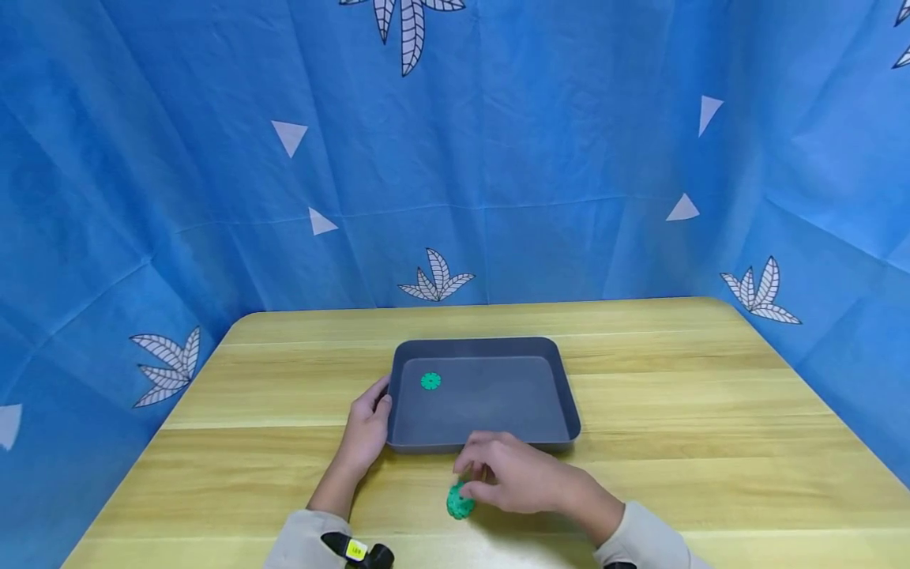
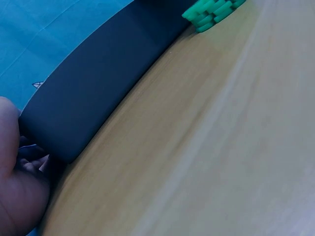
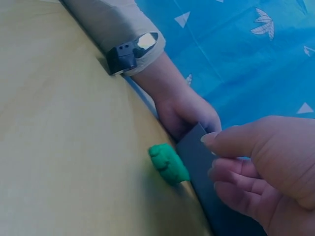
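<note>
A dark grey rectangular tray (image 1: 490, 399) lies on the table. Its left side is held by my left hand (image 1: 366, 431), the thumb at the rim; some of those fingers are hidden behind the tray corner in the left wrist view. One flat green notched disc (image 1: 430, 381) lies inside, toward the back left. In front of the tray is a stack of green notched discs (image 3: 168, 163). My right hand (image 1: 522, 474) hovers over that stack and the tray's front edge, fingers loosely bent. The right wrist view shows nothing between its thumb and fingers, and a gap to the stack.
The tray and stack are on a light wooden table (image 1: 256, 442). A blue curtain (image 1: 540, 174) with leaf and triangle prints surrounds its back and sides. A small black wrist device (image 1: 364, 551) is strapped over the left sleeve.
</note>
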A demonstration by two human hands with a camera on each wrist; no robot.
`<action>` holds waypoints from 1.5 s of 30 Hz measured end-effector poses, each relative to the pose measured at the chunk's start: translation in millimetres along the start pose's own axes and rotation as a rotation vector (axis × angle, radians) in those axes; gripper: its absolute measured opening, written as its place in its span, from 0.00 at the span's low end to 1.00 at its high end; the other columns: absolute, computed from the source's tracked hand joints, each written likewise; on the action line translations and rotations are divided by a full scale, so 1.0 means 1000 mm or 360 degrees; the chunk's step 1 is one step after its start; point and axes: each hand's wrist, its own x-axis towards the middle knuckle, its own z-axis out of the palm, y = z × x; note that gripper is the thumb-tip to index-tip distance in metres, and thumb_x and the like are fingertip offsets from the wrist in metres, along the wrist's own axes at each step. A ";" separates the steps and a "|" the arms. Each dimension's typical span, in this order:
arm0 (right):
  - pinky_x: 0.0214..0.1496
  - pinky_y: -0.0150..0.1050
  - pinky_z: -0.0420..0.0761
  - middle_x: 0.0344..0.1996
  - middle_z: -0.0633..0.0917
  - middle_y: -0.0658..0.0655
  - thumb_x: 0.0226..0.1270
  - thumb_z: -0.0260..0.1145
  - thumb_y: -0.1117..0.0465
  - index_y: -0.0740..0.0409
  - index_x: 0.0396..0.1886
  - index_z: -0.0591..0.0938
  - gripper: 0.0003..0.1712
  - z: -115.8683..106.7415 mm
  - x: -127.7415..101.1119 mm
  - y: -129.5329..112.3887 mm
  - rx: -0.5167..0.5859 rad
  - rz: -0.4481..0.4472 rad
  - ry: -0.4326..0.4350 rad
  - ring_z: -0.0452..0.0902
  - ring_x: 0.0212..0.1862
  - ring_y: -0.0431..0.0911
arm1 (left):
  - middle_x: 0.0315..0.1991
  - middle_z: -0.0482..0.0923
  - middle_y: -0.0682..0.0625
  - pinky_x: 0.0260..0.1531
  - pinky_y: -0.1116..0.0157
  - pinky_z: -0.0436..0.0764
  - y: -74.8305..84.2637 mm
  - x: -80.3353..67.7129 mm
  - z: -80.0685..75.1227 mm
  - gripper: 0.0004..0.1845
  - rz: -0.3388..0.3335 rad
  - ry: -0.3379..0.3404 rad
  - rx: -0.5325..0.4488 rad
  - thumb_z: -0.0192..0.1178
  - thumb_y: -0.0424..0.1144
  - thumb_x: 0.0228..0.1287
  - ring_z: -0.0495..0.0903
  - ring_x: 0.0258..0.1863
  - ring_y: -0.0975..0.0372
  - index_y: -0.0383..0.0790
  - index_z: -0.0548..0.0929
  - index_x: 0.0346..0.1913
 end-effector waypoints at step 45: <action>0.38 0.34 0.80 0.38 0.82 0.55 0.63 0.62 0.61 0.60 0.50 0.79 0.16 -0.042 0.075 0.058 0.0541 0.0546 0.0609 0.77 0.37 0.43 | 0.67 0.61 0.38 0.67 0.53 0.59 0.022 -0.010 -0.001 0.23 -0.0069 -0.0059 -0.0014 0.38 0.34 0.72 0.58 0.68 0.51 0.31 0.61 0.67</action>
